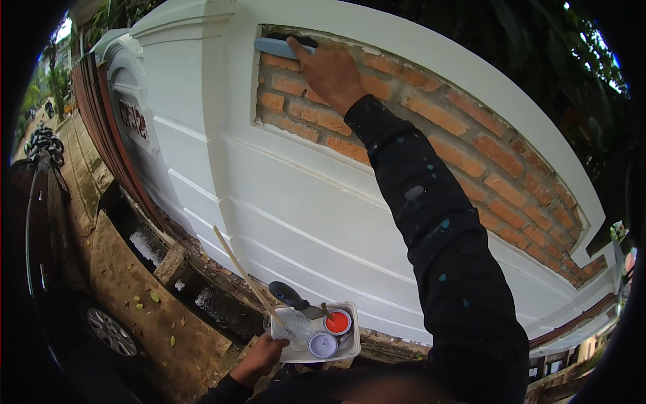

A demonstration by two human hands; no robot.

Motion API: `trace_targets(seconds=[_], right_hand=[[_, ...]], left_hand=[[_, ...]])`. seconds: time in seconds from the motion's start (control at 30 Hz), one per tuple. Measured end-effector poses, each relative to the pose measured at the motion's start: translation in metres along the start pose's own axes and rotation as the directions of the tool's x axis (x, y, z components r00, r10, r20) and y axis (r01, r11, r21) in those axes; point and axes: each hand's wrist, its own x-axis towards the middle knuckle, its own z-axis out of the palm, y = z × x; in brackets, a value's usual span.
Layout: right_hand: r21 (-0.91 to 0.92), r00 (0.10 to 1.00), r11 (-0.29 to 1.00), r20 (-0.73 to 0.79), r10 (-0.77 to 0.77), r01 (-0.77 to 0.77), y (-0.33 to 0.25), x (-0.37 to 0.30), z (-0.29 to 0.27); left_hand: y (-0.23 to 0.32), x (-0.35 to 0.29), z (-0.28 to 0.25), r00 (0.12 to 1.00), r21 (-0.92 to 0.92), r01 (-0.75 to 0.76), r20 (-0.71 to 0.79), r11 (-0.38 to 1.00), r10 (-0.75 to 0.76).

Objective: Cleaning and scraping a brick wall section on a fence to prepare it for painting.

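Note:
My right hand reaches up to the top left of a recessed brick panel in a white wall. Its fingers are closed round a light blue brush, whose dark bristles face the recess's upper edge. Low in the view, my left hand grips the left edge of a white plastic tray. The tray carries a clear plastic container, an open pot of red-orange paint, and a pot with a pale lilac top. A dark-handled tool and a thin wooden stick also stick out of it.
The white wall curves across the view with raised mouldings. Along its foot runs a drainage ditch, crossed by a concrete slab. A dark car stands at the left, and fallen leaves lie on the paving.

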Motion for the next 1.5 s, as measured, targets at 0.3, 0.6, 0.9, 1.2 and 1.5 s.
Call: trace_targets(seconds=[0.3,0.6,0.9,1.2,1.5], right_hand=[[-0.254,0.950,0.962,0.265,0.167,-0.099,0.094,-0.165,-0.144],[-0.263,0.862,0.911,0.321,0.393,-0.317,0.106,-0.233,-0.181],[0.032,0.938,0.996,0.341,0.069,-0.085,-0.026,-0.074,-0.022],[-0.120,0.960,0.988,0.249,0.127,-0.100,0.097,-0.208,-0.120],[-0.505,0.685,0.862,0.609,0.399,-0.053,0.225,-0.388,-0.301]], left_hand=[[-0.057,0.011,-0.036,0.984,-0.051,-0.148,-0.111,0.988,0.141],[-0.032,-0.009,-0.037,0.989,-0.083,-0.142,-0.063,0.986,0.137],[-0.014,-0.009,-0.035,0.983,-0.069,-0.158,-0.110,0.985,0.150],[-0.009,-0.010,-0.043,0.986,-0.052,-0.162,-0.057,0.985,0.160],[-0.016,0.015,-0.049,0.989,0.047,-0.142,0.037,0.989,0.140]])
